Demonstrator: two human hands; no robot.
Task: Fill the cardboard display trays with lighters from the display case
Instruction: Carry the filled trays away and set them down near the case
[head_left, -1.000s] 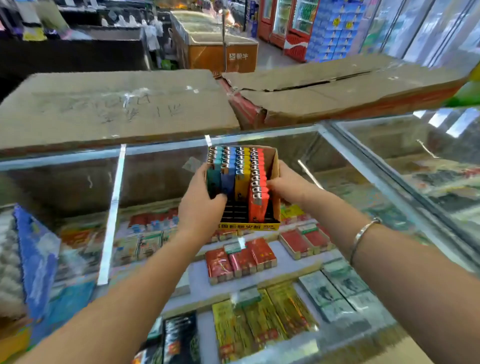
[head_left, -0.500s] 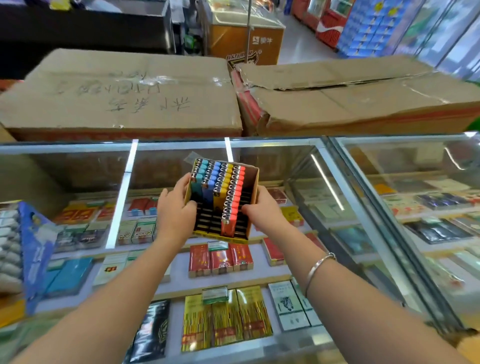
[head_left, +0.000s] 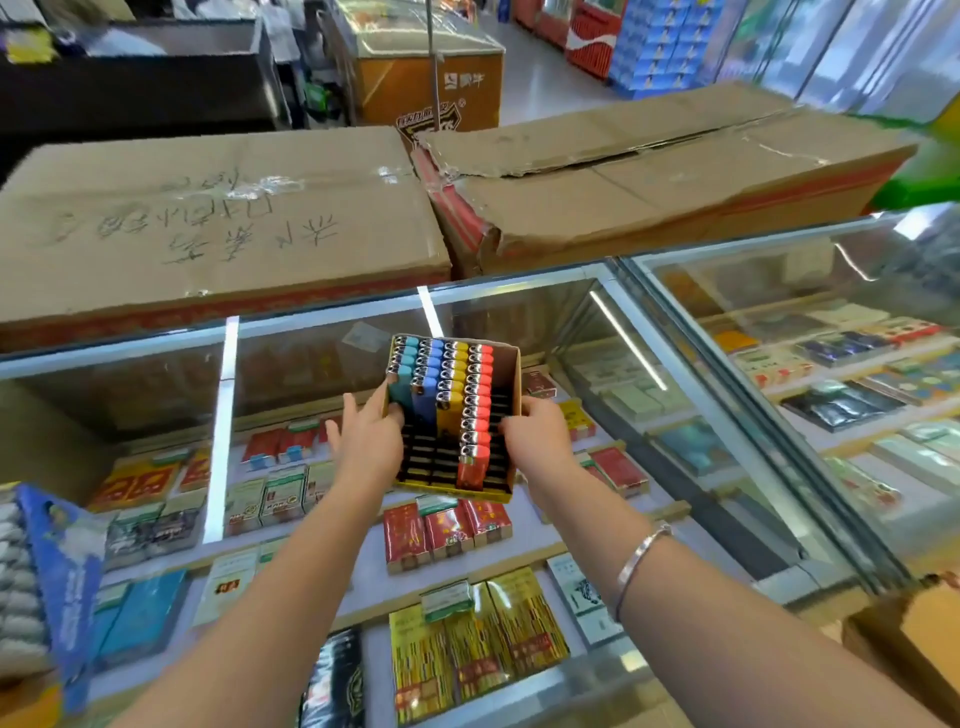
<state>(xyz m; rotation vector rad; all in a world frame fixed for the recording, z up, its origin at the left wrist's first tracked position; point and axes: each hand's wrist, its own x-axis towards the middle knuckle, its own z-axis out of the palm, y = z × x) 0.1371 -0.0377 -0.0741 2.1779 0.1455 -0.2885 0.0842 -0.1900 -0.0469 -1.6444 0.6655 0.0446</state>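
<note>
A cardboard display tray sits low over the glass top of the display case, between my two hands. It holds rows of lighters: teal, blue, yellow and a longer red row. Black empty slots show in the front part and along the right side. My left hand grips the tray's left wall, thumb hooked inside and fingers spread along the outside. My right hand grips the right wall, fingers curled over the edge. Whether the tray touches the glass is unclear.
Two big cardboard boxes lie behind the case. Under the glass, shelves carry cigarette packs. A blue carton stands at the left edge. A second glass case adjoins on the right.
Both hands have carried the tray down and away from me toward the glass top. My left fingers have spread out along the tray's side.
</note>
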